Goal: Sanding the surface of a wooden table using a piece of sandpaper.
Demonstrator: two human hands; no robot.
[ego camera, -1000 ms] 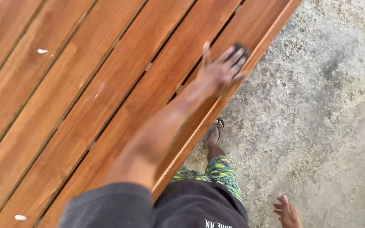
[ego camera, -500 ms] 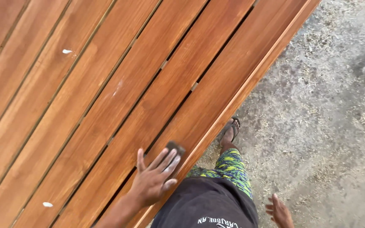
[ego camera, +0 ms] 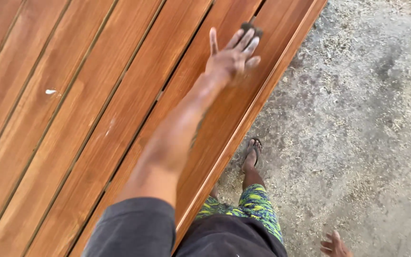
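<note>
Far along the outermost plank of the slatted wooden surface [ego camera: 72, 119], the left hand [ego camera: 231, 56] lies flat with its fingers spread, pressing a small dark sanding pad [ego camera: 252, 29] against the wood. The pad sits under the fingertips, only its far end showing past them, and it rests close to the surface's right edge. That hand is not clenched around the pad; it bears down on it with an open palm, the thumb pointing away to the left. The left arm is stretched almost straight from a grey sleeve [ego camera: 129, 228] at the bottom of the view.

The planks are reddish brown and glossy, running diagonally with narrow dark gaps between them. A small white fleck [ego camera: 50, 91] lies on one plank well to the left of the arm.

Beside the surface, the concrete floor [ego camera: 367, 119] is strewn with pale sawdust. A foot in a sandal [ego camera: 252, 151] stands on it just by the surface's edge, above a green and yellow patterned trouser leg [ego camera: 253, 204]. The right hand [ego camera: 335, 245] hangs low at the bottom right, fingers loose and holding nothing, well apart from the surface.
</note>
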